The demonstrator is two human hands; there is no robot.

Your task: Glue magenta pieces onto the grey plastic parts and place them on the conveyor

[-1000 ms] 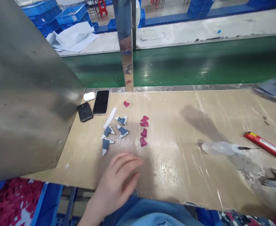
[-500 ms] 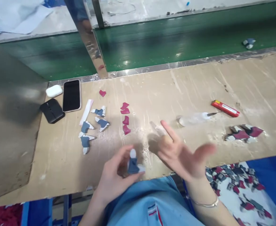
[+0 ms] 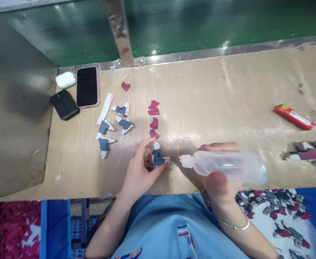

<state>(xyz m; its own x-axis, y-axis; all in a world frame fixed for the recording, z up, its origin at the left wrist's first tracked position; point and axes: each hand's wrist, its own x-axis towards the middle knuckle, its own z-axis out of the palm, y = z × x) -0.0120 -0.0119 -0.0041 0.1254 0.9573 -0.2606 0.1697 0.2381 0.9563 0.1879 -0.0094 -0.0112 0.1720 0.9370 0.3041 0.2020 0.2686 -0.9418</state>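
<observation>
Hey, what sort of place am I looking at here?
Most likely a factory or workshop: a long worktable, blue bins holding small pieces, and a needle-tipped bottle in the right hand.

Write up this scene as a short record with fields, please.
left hand: holds a blue-and-white piece
right hand: holds a clear bottle, spout pointing at that piece; contact unclear
crimson pieces: four in a column, one apart
other blue-and-white pieces: four, left of the column
upper left: phone, white case, black case
far right: red stick-shaped item

The left hand (image 3: 139, 172) holds a piece (image 3: 157, 157), the right (image 3: 222, 185) a bottle (image 3: 228, 166).
</observation>
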